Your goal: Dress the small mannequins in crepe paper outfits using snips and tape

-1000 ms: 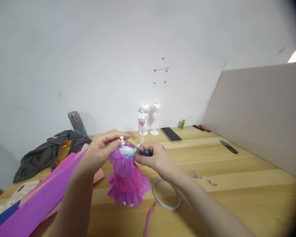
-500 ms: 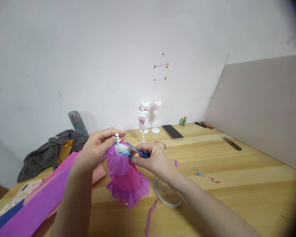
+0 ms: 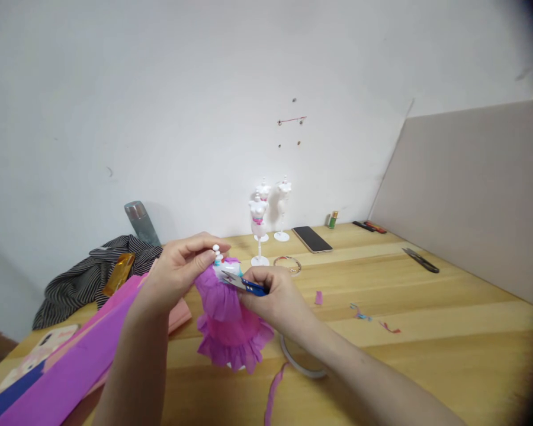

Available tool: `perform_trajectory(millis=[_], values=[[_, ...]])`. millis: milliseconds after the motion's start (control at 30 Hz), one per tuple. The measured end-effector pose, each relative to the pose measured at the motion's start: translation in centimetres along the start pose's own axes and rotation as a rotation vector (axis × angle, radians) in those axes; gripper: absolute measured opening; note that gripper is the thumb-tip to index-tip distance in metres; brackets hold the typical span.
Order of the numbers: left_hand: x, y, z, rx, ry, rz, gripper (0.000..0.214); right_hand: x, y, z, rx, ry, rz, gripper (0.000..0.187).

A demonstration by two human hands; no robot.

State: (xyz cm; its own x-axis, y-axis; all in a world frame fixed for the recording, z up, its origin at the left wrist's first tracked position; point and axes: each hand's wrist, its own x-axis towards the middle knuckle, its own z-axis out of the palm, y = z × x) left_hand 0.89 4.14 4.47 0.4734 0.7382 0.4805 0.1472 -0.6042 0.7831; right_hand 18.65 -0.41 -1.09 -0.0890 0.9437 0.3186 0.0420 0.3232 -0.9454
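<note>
A small white mannequin [image 3: 231, 268] wears a ruffled dress [image 3: 226, 319] of purple and pink crepe paper. My left hand [image 3: 182, 266] grips the mannequin at its neck and shoulder, fingers closed around the top of the purple paper. In my right hand [image 3: 279, 296] is a craft knife [image 3: 249, 285] with a blue handle. Its metal blade points left and lies across the mannequin's chest, close to the dress's upper edge. Whether the tip touches the paper, I cannot tell. Light blue bits show around the mannequin's neck.
Bare white mannequins [image 3: 258, 216] stand by the wall, beside a phone [image 3: 312, 239]. Thread snippers [image 3: 421, 260] and paper scraps [image 3: 359, 313] lie to the right. A tape roll [image 3: 308, 371] sits under my right forearm. Purple crepe paper [image 3: 77, 367], a striped cloth [image 3: 77, 284] and a bottle [image 3: 142, 223] are left.
The blade has swung down and left across the mannequin's chest. My right hand has lowered slightly and turned. The left hand keeps its grip, and the whole view has shifted a little.
</note>
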Motion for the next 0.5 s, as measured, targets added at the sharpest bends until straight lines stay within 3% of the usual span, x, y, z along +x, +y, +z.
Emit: perform_trajectory(millis=[200, 500], values=[[-0.1, 0.0, 0.0, -0.003, 0.002, -0.019, 0.016, -0.4, -1.5, -0.7, 0.077, -0.104, -0.012, 0.021], [-0.1, 0.9, 0.5, -0.022, -0.026, 0.03, 0.016, -1.9, -3.1, -1.2, -0.078, 0.064, -0.117, 0.016]])
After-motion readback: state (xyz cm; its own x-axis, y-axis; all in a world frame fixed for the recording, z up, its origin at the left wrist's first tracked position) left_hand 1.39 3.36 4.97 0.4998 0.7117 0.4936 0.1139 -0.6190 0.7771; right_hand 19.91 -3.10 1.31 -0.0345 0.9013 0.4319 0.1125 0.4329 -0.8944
